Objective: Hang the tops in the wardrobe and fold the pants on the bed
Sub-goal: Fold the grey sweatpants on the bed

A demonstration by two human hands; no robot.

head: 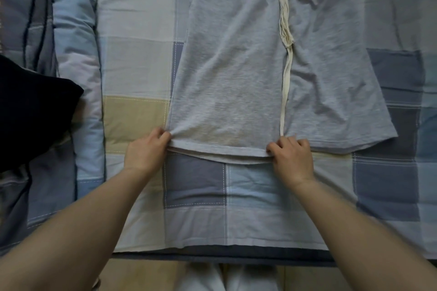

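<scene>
Pants (227, 73), waistband cut off above

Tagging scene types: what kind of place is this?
Likely a bedroom: a bed with a checked patchwork quilt, grey drawstring shorts laid flat on it, both hands pinching one leg's hem.

Light grey shorts (227, 73), cream drawstring (286, 73); blue-beige checked quilt (194, 196); seemingly black cloth (30, 111).
</scene>
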